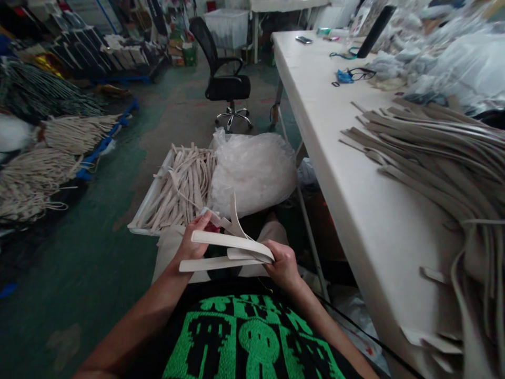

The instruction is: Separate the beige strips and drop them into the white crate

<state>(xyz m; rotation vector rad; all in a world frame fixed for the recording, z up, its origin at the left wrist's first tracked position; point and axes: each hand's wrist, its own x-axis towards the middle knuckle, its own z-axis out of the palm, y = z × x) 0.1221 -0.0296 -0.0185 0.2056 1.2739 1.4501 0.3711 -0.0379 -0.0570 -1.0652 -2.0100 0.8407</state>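
Over my lap, my right hand is wrapped around a folded cream strap. Its flat, stitched-looking lengths loop out of the fist and point left, and one curled end stands up. Further left, my left hand pinches a small pale, whitish-pink piece between thumb and fingers. That piece meets the strap's far end; whether it is joined to it I cannot tell. Just beyond my hands, a white tray holds many loose beige strips.
A big plastic bag sits right of the tray. The long white table on my right bears a heap of grey-beige straps, glasses and a phone. A black office chair stands ahead; bundled cords lie left on pallets.
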